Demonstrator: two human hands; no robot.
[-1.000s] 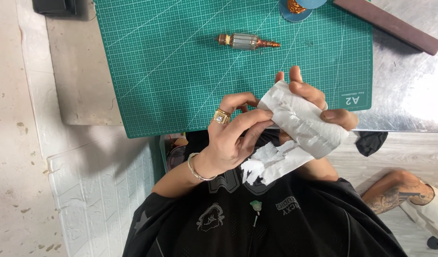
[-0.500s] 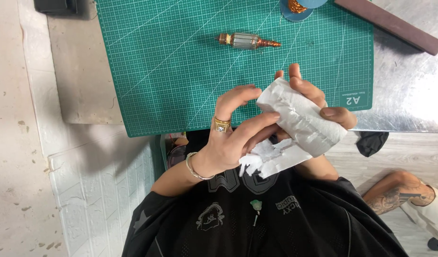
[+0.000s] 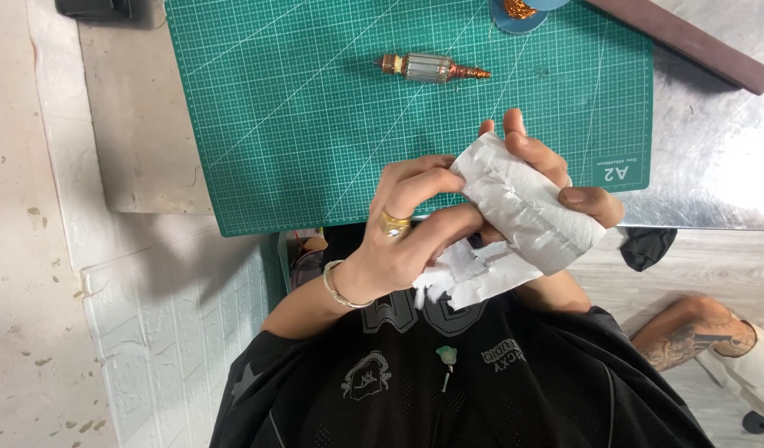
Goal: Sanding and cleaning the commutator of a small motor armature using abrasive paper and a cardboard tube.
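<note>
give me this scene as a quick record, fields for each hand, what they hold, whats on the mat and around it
left hand: grips the white paper, ring on one finger, bracelet on wrist
right hand: holds the paper from the far side
paper: white, folded, torn strips at lower end
mat: green cutting mat with grid
on mat: motor armature, lying on its side
bench: grey metal, under the mat
top right: dark bar

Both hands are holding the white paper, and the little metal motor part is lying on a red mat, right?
Not quite: the mat is green, not red, as the head view shows. Both the left hand and right hand do hold the white paper, and the metal motor part lies on the mat.
</note>
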